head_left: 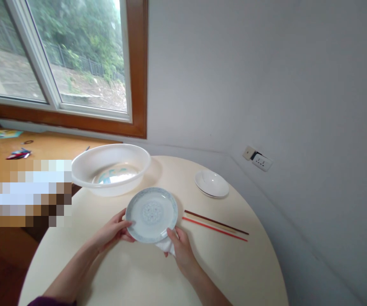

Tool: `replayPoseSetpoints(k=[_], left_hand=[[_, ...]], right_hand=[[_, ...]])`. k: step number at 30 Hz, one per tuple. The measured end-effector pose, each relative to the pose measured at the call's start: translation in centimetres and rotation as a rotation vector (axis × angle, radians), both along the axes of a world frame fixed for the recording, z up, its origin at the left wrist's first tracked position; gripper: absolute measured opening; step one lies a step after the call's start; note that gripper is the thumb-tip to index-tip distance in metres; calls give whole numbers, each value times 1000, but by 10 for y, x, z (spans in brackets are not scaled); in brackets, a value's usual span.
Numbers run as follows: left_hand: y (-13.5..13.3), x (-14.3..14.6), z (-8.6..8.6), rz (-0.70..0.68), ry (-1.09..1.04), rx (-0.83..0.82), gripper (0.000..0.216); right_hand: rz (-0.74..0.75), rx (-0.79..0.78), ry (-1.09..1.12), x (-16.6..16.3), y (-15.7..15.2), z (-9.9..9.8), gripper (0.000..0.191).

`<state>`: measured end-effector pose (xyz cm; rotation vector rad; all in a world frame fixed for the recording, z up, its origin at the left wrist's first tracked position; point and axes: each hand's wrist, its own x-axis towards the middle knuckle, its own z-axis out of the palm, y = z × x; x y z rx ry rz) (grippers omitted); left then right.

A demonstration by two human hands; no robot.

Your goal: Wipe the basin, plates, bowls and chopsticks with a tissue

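Note:
A round plate [152, 214] with a pale blue patterned rim and a flower-like centre is held tilted above the table, its face toward me. My left hand [119, 227] grips its left edge, thumb on top and fingers underneath. At the lower right edge my right hand [179, 244] pinches the plate with the thumb on the rim. A white cloth [166, 245] shows under the plate, between it and my right hand. The fingers beneath the plate are partly hidden.
On the round cream table [132, 280] stands a large translucent basin [113, 187], behind the plate. Several chopsticks [215, 225] lie to the right. Stacked white dishes [211, 183] sit at the back right. A wooden desk [52, 142] adjoins at left, below the window.

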<state>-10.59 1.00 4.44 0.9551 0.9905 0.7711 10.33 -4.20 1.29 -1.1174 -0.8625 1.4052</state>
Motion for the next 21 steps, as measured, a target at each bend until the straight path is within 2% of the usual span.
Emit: replayPoseSetpoints(k=[6, 12, 17, 21], left_hand=[[2, 5, -5, 45, -73, -7, 70], [8, 17, -13, 95, -122, -5, 61], [18, 33, -15, 138, -155, -4, 45], [27, 47, -13, 218, -183, -20, 28]], right_hand=[[17, 7, -139, 13, 0, -1, 55], [98, 23, -204, 24, -6, -1, 54], [215, 43, -301, 17, -16, -2, 54], [277, 66, -345, 14, -23, 0, 46]])
